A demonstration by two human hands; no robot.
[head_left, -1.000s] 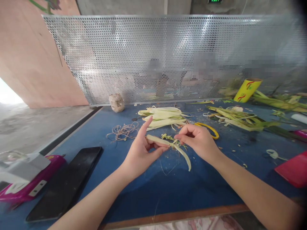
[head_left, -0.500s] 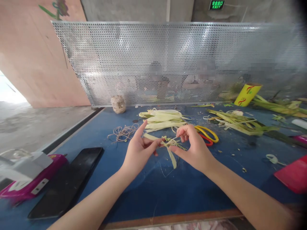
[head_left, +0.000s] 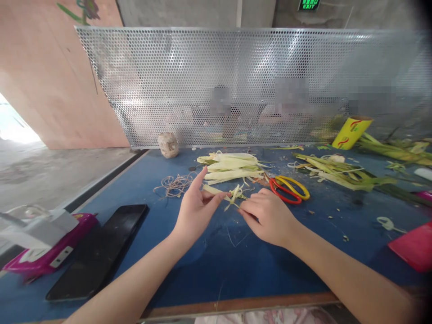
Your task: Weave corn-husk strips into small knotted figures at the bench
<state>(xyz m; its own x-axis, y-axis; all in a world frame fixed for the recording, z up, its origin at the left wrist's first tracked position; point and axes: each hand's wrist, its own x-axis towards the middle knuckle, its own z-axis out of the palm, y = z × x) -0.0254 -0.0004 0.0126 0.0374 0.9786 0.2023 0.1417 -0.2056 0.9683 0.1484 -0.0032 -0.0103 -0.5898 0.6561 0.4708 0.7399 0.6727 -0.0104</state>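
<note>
Between my hands is a small bundle of pale corn husk strips (head_left: 235, 194), with thin ends sticking out. My left hand (head_left: 197, 204) pinches its left side between thumb and fingers, the index finger raised. On the right, my right hand (head_left: 268, 213) is closed, thumb against curled fingers, at the end of a thin strip of the bundle. Just behind lies a pile of pale green corn husks (head_left: 234, 167). Scissors with red and yellow handles (head_left: 290, 189) rest beyond my right hand. A loose tangle of thin brown string (head_left: 173, 185) lies left of my left hand.
A black phone (head_left: 97, 252) and a magenta power strip with a white plug (head_left: 50, 245) occupy the left. More husks (head_left: 337, 173), a yellow roll (head_left: 353, 132) and a red object (head_left: 413, 247) are right. A wrapped lump (head_left: 168, 145) stands before the perforated metal screen (head_left: 189, 85).
My right hand's fingers have closed from a spread pinch, and the hand has turned downward. A long strip that hung toward me is now drawn in, and more of the scissors shows.
</note>
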